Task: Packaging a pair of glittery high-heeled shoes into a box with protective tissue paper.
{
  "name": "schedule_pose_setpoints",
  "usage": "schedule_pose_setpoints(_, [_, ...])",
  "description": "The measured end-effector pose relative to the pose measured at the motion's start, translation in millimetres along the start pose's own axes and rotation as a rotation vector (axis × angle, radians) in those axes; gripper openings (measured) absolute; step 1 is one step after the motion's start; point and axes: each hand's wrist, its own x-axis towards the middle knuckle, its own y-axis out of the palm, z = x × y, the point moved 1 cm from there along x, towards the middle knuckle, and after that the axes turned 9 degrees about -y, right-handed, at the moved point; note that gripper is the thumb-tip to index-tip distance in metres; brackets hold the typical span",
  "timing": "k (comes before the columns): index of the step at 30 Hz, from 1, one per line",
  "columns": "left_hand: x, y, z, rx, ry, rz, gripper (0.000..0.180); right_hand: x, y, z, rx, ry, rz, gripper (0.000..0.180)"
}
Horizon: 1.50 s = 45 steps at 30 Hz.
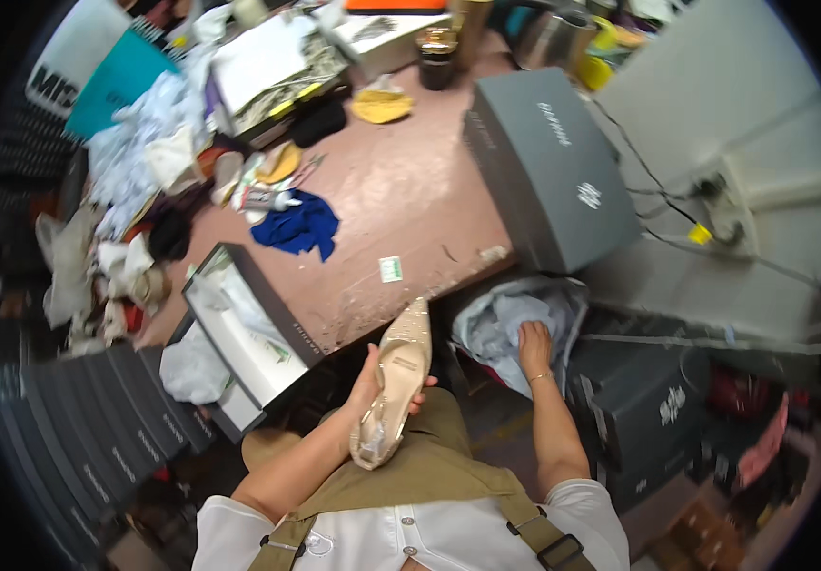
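My left hand (365, 388) is closed around the middle of a beige pointed flat shoe (404, 356). The shoe's toe points away from me toward the table edge, its insole faces up, and small studs dot the upper. Something clear lies inside the heel. Off to the right, my right hand (533, 348) reaches down into a lined bag (572, 303). Its fingers are curled on crumpled white paper (517, 315), and the fingertips are partly hidden in it.
An open shoebox (286, 328) stands at the table's left front corner. A large grey box (548, 171) sits on the right side of the pinkish table (401, 200). Blue cloth (298, 226) and a tube lie between. Stacked dark boxes (96, 428) fill the lower left; cords hang at right.
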Motion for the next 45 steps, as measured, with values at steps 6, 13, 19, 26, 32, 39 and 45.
schedule_pose_setpoints(6, [5.4,21.5,-9.1,0.155,0.269,-0.159,0.086,-2.2,131.8,-56.2,-0.014,0.205,0.592,0.017])
schedule_pose_setpoints(13, [-7.4,12.7,-10.9,0.122,0.442,-0.095,0.083,76.1,-100.1,116.3,0.346,-0.094,0.411,0.022])
schedule_pose_setpoints(19, [-63.1,36.1,-2.2,0.152,0.788,-0.234,0.075,74.1,-101.5,318.8,0.913,-0.651,0.330,0.046])
schedule_pose_setpoints(26, [-167.8,-21.6,-6.8,0.073,1.182,-0.238,0.074,92.7,-31.9,485.5,0.866,-0.591,0.649,0.044])
schedule_pose_setpoints(32, [-228.6,-56.2,9.7,-0.069,1.249,-0.132,0.076,69.6,-9.7,550.0,0.922,-0.915,0.653,0.054])
schedule_pose_setpoints(39, [-277.0,-156.4,-68.9,0.065,1.029,-0.230,0.079,120.5,-18.8,521.1,0.756,-0.401,0.808,0.032])
schedule_pose_setpoints(45, [-284.2,-98.6,-102.1,0.995,1.460,-0.928,0.043,131.6,32.4,520.9,-0.045,-1.094,0.347,0.042])
